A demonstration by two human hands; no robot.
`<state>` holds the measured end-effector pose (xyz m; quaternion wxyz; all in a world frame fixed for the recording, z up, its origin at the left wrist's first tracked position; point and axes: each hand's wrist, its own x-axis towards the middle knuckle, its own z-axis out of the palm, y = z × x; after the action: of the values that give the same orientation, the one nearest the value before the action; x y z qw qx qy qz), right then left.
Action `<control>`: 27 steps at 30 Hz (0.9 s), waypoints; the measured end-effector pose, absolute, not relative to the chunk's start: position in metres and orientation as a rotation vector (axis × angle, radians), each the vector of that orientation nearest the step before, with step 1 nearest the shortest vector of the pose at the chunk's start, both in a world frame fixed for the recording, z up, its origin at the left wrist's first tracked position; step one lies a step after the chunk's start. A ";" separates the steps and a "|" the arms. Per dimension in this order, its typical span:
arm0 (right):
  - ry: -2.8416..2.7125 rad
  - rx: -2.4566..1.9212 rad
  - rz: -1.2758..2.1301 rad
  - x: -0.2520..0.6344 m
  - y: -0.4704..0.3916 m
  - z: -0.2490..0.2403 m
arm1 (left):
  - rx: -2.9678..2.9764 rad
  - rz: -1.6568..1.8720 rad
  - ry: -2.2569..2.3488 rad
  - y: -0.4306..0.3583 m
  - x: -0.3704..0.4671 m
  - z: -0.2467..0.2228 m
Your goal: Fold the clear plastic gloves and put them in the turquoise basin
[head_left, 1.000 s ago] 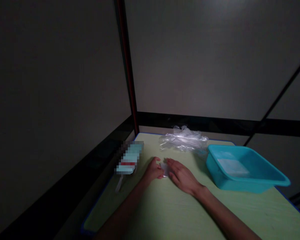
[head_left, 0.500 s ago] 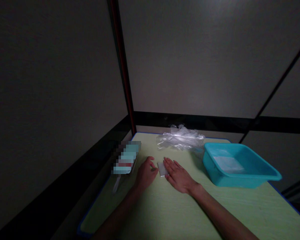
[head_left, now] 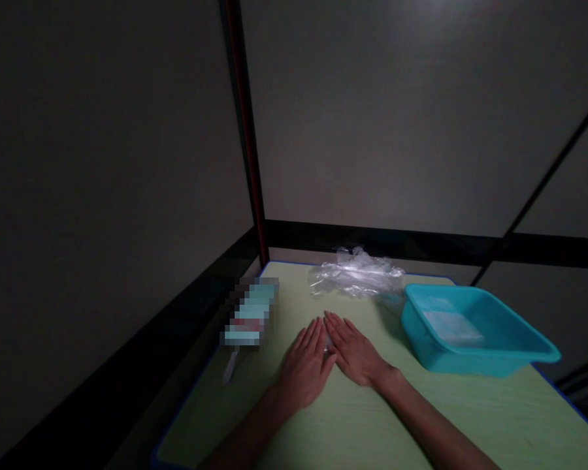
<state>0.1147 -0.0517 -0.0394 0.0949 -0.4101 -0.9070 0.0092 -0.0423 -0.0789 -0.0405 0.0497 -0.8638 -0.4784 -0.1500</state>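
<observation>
Both hands lie flat, side by side, near the middle of the pale green table (head_left: 372, 424). My left hand (head_left: 304, 369) is open, palm down, its fingertips pointing away from me. My right hand (head_left: 353, 349) is also open and palm down, and its fingertips nearly meet those of my left hand. Between and under them is a small whitish, shiny flat packet (head_left: 328, 344), mostly hidden by the hands.
Crumpled clear plastic (head_left: 357, 274) lies at the table's back edge. A turquoise basin (head_left: 470, 359) with a white flat item (head_left: 451, 328) inside stands at the right. At the left is a pixelated pale-green object (head_left: 252, 313) with a whitish strap (head_left: 230, 367).
My left hand has moved right and uncurled from a bent-finger pose to lie flat over the packet's left part. My right hand stays nearly in place. The view has shifted slightly.
</observation>
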 end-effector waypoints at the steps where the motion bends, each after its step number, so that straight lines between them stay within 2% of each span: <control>1: -2.694 -1.225 0.030 0.115 -0.052 -0.039 | -2.630 -0.450 -1.454 -0.079 -0.042 -0.040; 12: -2.669 -1.244 0.157 0.126 -0.050 -0.036 | -2.750 -0.429 -1.435 -0.077 -0.054 -0.042; 17: -2.666 -0.950 0.255 0.143 -0.049 -0.023 | -2.853 -0.549 -1.537 -0.073 -0.059 -0.038; 27: -2.670 -0.823 -0.056 0.141 -0.043 -0.027 | -2.902 -0.714 -1.621 -0.071 -0.059 -0.039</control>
<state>0.1413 -0.0433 -0.0271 0.1725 -0.2901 -0.9411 -0.0196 -0.0592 -0.0709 -0.0386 -0.1290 -0.8464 -0.4728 -0.2081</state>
